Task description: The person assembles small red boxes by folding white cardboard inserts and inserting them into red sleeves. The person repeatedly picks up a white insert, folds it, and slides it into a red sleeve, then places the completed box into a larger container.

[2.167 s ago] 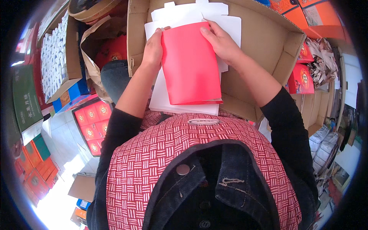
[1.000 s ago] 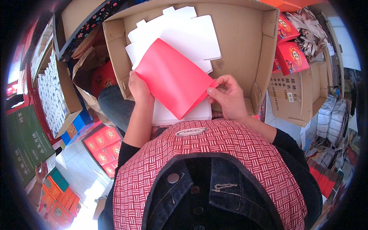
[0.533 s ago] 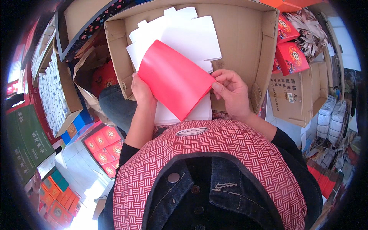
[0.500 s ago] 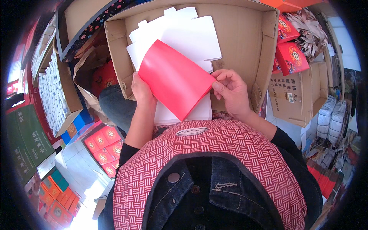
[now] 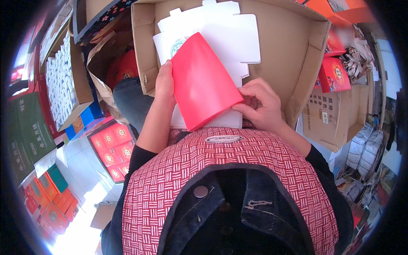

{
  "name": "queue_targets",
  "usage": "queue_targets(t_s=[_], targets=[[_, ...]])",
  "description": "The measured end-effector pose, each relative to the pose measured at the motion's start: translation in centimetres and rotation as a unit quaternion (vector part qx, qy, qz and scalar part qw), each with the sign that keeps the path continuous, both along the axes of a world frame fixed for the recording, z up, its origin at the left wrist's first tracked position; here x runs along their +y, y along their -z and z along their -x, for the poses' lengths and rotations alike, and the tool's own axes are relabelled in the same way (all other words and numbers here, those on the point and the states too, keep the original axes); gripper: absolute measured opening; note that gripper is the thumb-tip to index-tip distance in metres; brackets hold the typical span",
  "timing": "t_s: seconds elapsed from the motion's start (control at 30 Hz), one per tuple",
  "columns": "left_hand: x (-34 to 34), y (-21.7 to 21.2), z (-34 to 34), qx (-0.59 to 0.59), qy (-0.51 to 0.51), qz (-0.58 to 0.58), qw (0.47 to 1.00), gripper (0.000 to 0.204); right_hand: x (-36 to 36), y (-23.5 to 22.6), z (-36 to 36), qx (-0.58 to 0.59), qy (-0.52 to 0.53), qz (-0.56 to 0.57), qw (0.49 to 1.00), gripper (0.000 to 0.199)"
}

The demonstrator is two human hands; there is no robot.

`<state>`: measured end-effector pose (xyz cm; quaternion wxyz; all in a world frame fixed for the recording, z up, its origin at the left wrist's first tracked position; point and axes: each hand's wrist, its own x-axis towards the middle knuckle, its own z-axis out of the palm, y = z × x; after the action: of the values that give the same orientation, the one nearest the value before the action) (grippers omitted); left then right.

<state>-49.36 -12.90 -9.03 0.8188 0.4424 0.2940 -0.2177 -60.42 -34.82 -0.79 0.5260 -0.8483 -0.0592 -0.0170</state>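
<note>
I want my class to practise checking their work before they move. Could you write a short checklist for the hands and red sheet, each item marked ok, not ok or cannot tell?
1. Left hand on the red sheet's left edge: ok.
2. Right hand at the sheet's lower right corner: ok, thumb and fingers meet there.
3. Red sheet flat: not ok, its surface bows.
4. White sheets fully uncovered: not ok, the red sheet hides part of them.
5. Underside of the red sheet: cannot tell, it faces away.
6. Left fingertips' grip: cannot tell, they are hidden.
</note>
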Motion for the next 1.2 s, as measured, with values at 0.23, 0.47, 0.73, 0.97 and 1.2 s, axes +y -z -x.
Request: queue_targets(t_s=[0.23,0.47,0.73,0.97,1.2], targets=[[0.4,-1.1,-0.1,-0.169,0.007,-0.139,0.976,0.034,-1.8,0.5,0.1,0.084,-0.088,0.027,0.992,0.028],[-0.2,0.5,-1.0,-0.154,0.028,-0.092,0.983,0.037,-1.5,0.3,-9.9,0.287,0.058,-0.045,0.955,0.066],[1.3,0.9,-2.3,-0.249,0.031,-0.176,0.952,0.033,5.2,4.1,-15.4,0.112,-0.018,0.000,0.994,0.077],[1.9,-9.0,-4.0,-0.519,-0.016,-0.309,0.797,0.033,5.0,-3.4,-15.6,-0.111,-0.065,-0.085,0.988,0.092],[1.1,-13.2,-1.7,-0.679,-0.020,-0.335,0.653,0.038,3.6,-6.6,-11.8,-0.238,-0.083,-0.183,0.950,0.094]])
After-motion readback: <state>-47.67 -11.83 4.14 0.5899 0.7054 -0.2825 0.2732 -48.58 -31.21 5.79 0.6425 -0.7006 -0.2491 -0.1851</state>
